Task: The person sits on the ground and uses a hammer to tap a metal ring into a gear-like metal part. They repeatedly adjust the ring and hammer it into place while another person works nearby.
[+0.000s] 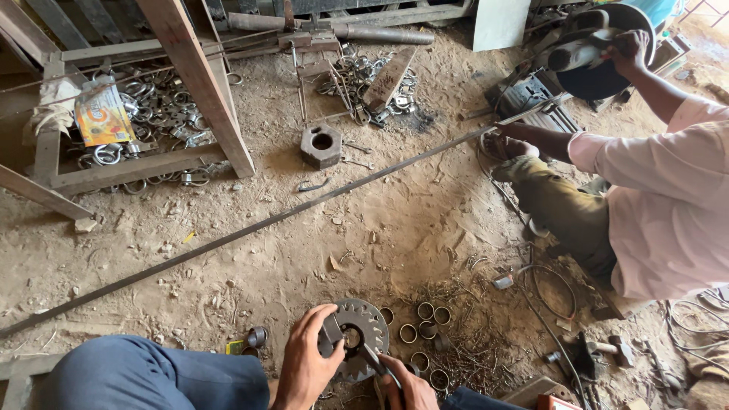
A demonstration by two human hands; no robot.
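Note:
A toothed steel disc [370,319] with a round centre hole lies on the sandy floor between my knees. My left hand [307,358] grips a small grey metal block [331,335] on the disc's left side. My right hand [406,387] holds a thin metal tool [373,358] that reaches toward the disc's centre. Several short steel rings [425,330] lie in the dirt just right of the disc.
A long flat steel bar [250,228] crosses the floor diagonally. A co-worker in a pink shirt [668,205] crouches at right, one hand on the bar, the other on a cut-off saw [592,49]. A wooden frame [190,76] with metal rings stands at left; a square steel block [320,144] sits behind it.

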